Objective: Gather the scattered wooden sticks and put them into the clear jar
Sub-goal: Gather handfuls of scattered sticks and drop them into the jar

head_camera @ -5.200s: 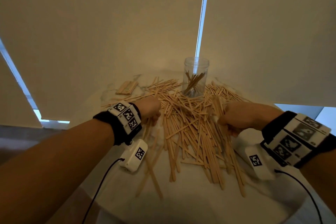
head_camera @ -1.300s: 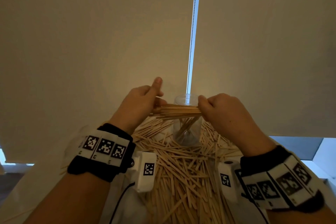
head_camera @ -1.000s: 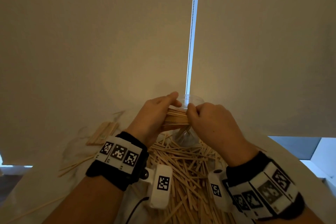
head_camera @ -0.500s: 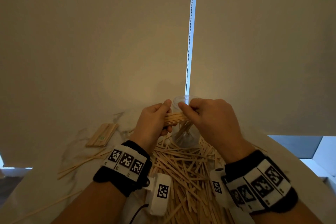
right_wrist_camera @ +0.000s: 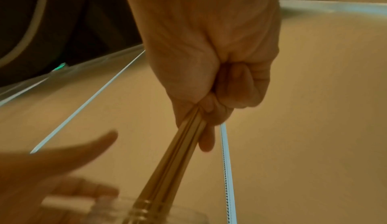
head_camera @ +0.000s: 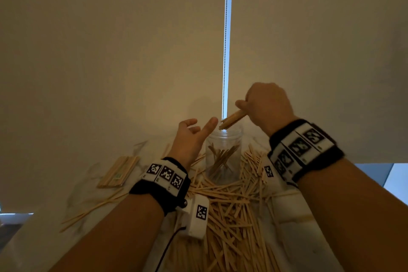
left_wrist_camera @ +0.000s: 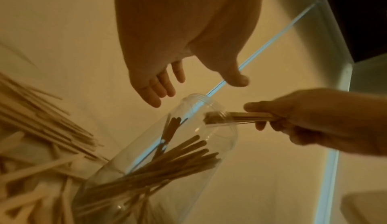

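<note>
right hand (head_camera: 268,104): fist round stick bundle (head_camera: 231,119), tips over clear jar (head_camera: 223,157) mouth | left hand (head_camera: 192,137): fingers spread, jar's 10 o'clock | loose sticks (head_camera: 231,210): bench (head_camera: 309,238), around jar

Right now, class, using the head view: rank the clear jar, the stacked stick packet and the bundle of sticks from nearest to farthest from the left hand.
1. Bundle of sticks: just right of the left hand, gripped by the right hand.
2. Clear jar: right of it and lower; nearly as close.
3. Stacked stick packet: well off to the left on the table.
</note>
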Demonstrator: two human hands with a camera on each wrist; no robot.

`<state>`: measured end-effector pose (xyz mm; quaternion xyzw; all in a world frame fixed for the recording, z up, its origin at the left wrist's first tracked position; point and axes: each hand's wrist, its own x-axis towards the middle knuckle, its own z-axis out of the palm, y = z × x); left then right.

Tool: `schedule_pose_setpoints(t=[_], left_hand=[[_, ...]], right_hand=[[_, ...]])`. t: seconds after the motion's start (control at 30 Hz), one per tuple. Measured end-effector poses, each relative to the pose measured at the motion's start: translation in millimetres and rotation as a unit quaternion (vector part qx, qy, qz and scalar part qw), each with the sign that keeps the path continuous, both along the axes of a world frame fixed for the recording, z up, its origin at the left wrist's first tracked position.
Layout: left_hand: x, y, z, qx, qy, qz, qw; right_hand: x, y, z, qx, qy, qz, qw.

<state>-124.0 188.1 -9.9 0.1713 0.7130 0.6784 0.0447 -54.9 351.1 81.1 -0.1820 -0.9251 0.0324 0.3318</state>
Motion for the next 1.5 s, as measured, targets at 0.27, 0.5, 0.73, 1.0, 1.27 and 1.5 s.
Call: schedule_pose_setpoints(t=[0.27,0.5,0.73,1.0,1.27,1.5], left_hand=[[-14.9,25.6,-8.3,-0.14,0.089,-0.128,0.978],[-22.4,22.2,-14.5,-0.144,0.112,-0.133,0.974],[-35.0,23.7,-24.3,-0.152,0.121,-0.123,0.973],[-37.0,23.6,-26.7,-0.121,0.117,-0.137,0.976],[-29.1,22.7,-29.1,-0.113,0.114,-0.114,0.98],[3.1,-24.9,-4.7,-0.389,0.134,-0.059,0.91]], right_hand=[[-65.8,-26.0,-11.7,0.102,-0.264,0.069,0.957],[-79.0,-34.0,-19.4,0.132,-0.322,0.048,0.936],[-77.1,-32.6,-3.8,0.12,-0.397,0.061,0.908],[-65.2,-34.3,-10.0,0.184,-0.38,0.047,0.905],[-21.0,-40.1,4.4,0.012,-0.234,0.149,0.961],[31.5,-54.1,-10.0,0.006,-0.155,0.086,0.984]])
